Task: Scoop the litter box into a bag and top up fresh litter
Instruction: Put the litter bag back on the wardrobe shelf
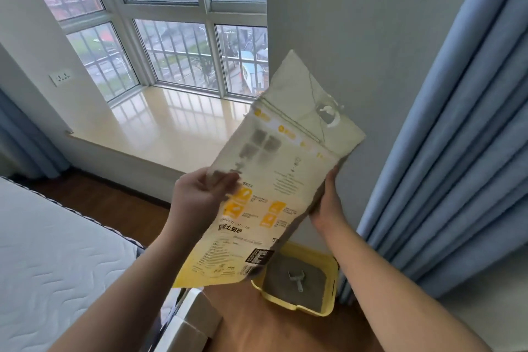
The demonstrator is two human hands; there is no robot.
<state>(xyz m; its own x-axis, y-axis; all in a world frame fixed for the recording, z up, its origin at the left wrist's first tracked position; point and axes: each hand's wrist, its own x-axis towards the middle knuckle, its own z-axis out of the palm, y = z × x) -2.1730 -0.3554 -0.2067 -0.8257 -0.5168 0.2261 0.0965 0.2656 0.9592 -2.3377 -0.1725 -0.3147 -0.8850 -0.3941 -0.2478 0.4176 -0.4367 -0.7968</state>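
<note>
- Litter bag (274, 186): flat, crinkled plastic, yellow and pale printed, held up in the air above the floor.
- Left hand (197, 194) pinches its left edge; right hand (327, 203) grips the right edge, fingers hidden behind.
- Litter box (328, 303): yellow plastic tray on the wooden floor (271, 323) by the blue pleated curtain (443, 166), holding grainy grey litter (280, 283) and a grey scoop (297, 280).

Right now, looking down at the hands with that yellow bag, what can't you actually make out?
Head view only:
- Litter box: its left part sits behind the litter bag.
- Bag's large print: motion blurred, unreadable.
- Whether litter remains inside the bag: the opaque paper hides it.
- Right hand: fingers behind the bag's edge.
- Left hand: fingertips blurred.
- Scoop in the litter: too small for detail.
</note>
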